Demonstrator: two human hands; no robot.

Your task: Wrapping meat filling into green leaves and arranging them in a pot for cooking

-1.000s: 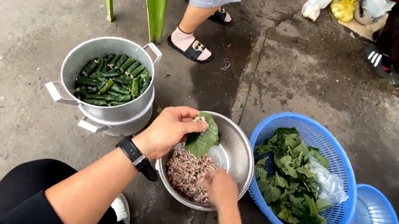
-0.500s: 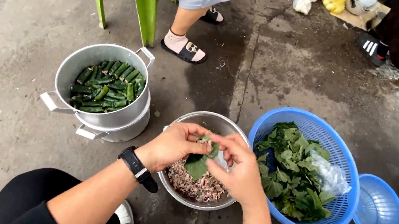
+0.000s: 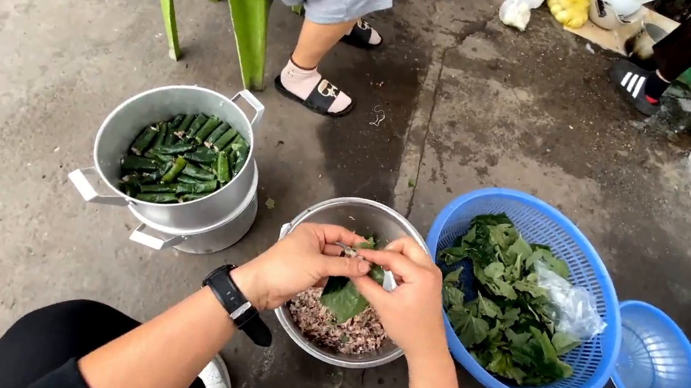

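On the wet grey concrete floor [image 3: 41, 3] stands a large round blue plastic basket [image 3: 537, 221] heaped with loose green leaves [image 3: 499, 309], a clear plastic bag [image 3: 571, 302] lying on them. To its left sits a tall aluminium pot [image 3: 166, 206] packed with rolled green leaf parcels [image 3: 182, 162]. Between the two rests a round steel bowl [image 3: 342, 212] holding a minced meat filling [image 3: 332, 328]. Above that bowl the left hand [image 3: 297, 261], a black watch [image 3: 230, 295] at its wrist, and the right hand [image 3: 412, 299] meet, both grips closed with fingertips pinching one folded green leaf [image 3: 344, 297]. A smaller blue basket [image 3: 658, 363] lies at the right.
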